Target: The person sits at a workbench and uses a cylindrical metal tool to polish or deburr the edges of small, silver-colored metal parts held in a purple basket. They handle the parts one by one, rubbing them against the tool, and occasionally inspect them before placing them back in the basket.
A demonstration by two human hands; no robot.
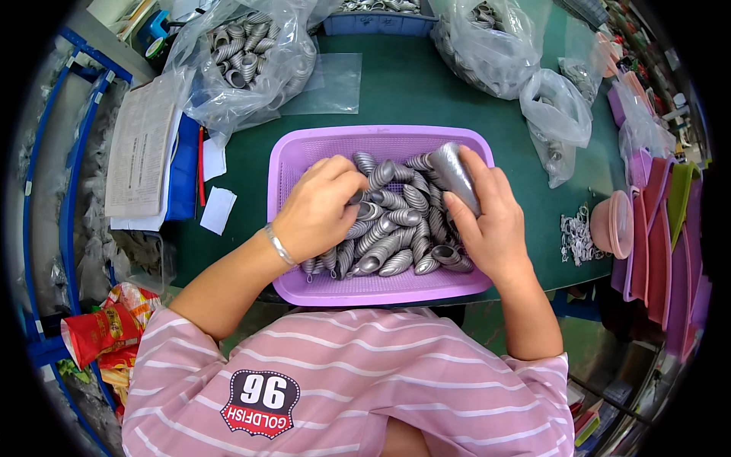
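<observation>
A purple plastic basket (381,294) stands in front of me, holding many grey ribbed, spiral-grooved tube pieces (378,232) with slanted open ends. My left hand (321,204), with a bangle on its wrist, is over the basket's left half. Its fingers are curled and pinched on one of the ribbed pieces, mostly hidden by them. At the right side, my right hand (491,217) grips a smooth, shiny silver-grey cylinder (454,177) between thumb and fingers. The cylinder is tilted above the heap; its lower end is partly behind the thumb.
Clear plastic bags (282,72) of similar grey pieces lie at the far left and far right (495,57), with a blue tray (377,23) between. Papers (141,152) lie left on the green table (403,91). Small white parts (580,240) and a pink tub (611,225) are right.
</observation>
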